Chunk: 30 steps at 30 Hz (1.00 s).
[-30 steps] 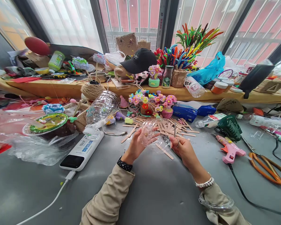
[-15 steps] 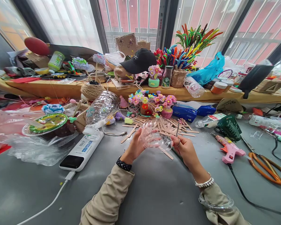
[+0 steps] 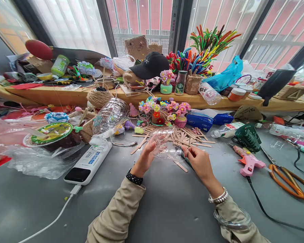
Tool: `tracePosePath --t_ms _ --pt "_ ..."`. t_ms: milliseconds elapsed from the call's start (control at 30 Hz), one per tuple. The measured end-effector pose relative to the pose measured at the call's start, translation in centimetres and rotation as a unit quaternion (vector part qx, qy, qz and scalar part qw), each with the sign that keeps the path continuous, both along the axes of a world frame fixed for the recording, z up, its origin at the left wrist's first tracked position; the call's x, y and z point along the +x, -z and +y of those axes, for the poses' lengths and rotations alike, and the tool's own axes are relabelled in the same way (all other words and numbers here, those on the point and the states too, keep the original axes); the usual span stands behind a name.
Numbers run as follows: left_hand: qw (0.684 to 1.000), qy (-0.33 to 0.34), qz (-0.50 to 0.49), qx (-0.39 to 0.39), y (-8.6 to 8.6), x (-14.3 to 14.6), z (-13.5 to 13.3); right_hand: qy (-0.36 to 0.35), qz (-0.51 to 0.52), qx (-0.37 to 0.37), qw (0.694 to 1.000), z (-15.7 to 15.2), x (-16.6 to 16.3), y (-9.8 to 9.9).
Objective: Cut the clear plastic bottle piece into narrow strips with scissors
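My left hand (image 3: 147, 156) is curled around a clear plastic bottle section (image 3: 167, 145), whose thumb side shows while the other fingers appear through the plastic. The piece lies on its side in the air, its cut end turned to the right. My right hand (image 3: 199, 159) pinches a thin metal-tipped tool (image 3: 189, 143), close to that cut end. Its exact kind is hard to make out. A dark green strip shows beside the right fingers, partly hidden. Behind and below the plastic, wooden craft sticks (image 3: 192, 139) are scattered on the grey table (image 3: 167, 209).
A pink glue gun (image 3: 250, 163) and orange-handled scissors (image 3: 288, 182) lie at right. To the left are a white power bank (image 3: 90, 163) with a cable and a plastic bag (image 3: 48, 160). A large clear bottle (image 3: 110, 116) and flower crafts (image 3: 164, 109) stand behind.
The bottle section has turned, so its cut end faces more to the right. My right hand has shifted slightly left and the tool's tip is lower.
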<state>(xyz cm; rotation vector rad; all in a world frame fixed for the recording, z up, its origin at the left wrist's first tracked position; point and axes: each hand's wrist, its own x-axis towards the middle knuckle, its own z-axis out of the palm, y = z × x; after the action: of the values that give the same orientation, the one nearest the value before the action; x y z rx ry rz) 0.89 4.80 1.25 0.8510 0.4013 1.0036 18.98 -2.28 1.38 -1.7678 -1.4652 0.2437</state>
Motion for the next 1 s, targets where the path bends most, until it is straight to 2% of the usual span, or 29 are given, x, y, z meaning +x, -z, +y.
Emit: tracePosePath --t_ms 233,667,1000 --pt "0.999 -0.044 0.006 0.007 -0.28 0.04 0.00 -0.012 -0.055 -0.002 0.998 0.09 0.01 0.44" --pt "1.000 -0.020 0.012 0.020 -0.18 0.07 -0.10 -0.028 -0.078 -0.076 0.994 0.03 -0.43 0.55" --pt "1.000 -0.012 0.012 0.014 -0.33 0.08 -0.05 -0.025 -0.128 -0.024 0.991 0.07 -0.12 0.78"
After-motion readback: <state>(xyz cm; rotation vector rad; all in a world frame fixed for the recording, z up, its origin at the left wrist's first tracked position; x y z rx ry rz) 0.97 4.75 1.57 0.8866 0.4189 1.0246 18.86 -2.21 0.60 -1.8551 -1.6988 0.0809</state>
